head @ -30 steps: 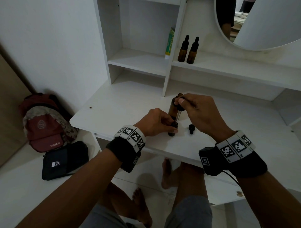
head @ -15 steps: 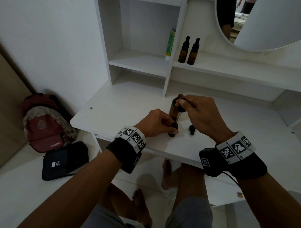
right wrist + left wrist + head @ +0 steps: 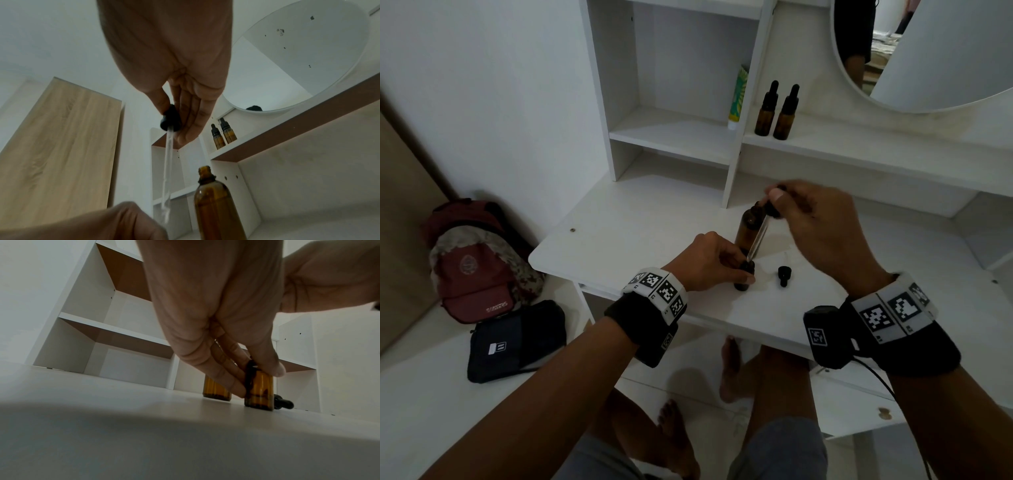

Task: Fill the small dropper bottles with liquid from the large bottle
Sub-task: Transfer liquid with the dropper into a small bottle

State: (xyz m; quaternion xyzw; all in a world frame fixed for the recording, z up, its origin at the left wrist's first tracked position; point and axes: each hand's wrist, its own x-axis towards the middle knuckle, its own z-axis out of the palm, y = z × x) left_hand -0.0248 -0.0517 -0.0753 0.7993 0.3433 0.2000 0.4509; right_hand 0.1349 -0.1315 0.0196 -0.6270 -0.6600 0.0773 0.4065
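Note:
A small amber dropper bottle stands open on the white desk, and my left hand grips it between thumb and fingers. My right hand pinches the black bulb of a glass dropper, whose tip reaches the small bottle's mouth. The large amber bottle stands uncapped just behind, also seen close in the right wrist view as the large bottle. A small black dropper cap lies on the desk to the right of the small bottle.
Two capped dropper bottles stand on the shelf above, beside a green-and-white tube. A round mirror hangs at the upper right. A red backpack and a dark pouch lie on the floor left of the desk.
My right hand has lifted the dropper a little, so its glass tube now shows more above the small bottle. The left hand still holds the small bottle in place.

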